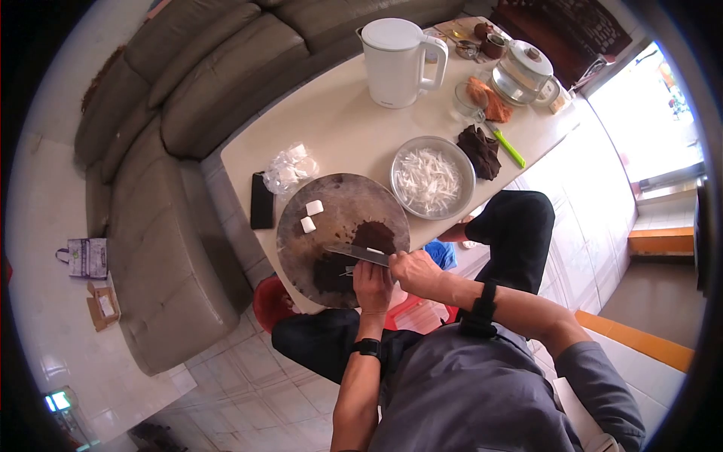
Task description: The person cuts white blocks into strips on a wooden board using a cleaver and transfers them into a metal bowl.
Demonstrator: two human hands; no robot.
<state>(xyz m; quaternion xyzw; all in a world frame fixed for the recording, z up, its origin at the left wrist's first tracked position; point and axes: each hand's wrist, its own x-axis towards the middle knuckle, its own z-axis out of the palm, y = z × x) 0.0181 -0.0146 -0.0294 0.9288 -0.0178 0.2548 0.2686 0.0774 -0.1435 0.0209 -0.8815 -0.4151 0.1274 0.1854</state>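
My right hand is closed round the handle of a kitchen knife, whose blade points left across a round wooden chopping board. Against the near side of the blade, my left hand has its fingers bunched together. A bit of a white piece shows at its fingertips, partly hidden by the blade. Thin white strips lie left of those fingers, on a dark wet patch. Two white blocks rest on the board's far left. A metal bowl of white strips stands right of the board.
A clear bag of white blocks and a black phone lie left of the board. Behind stand a white kettle and a glass teapot. A dark cloth and a green-handled tool sit near the right edge.
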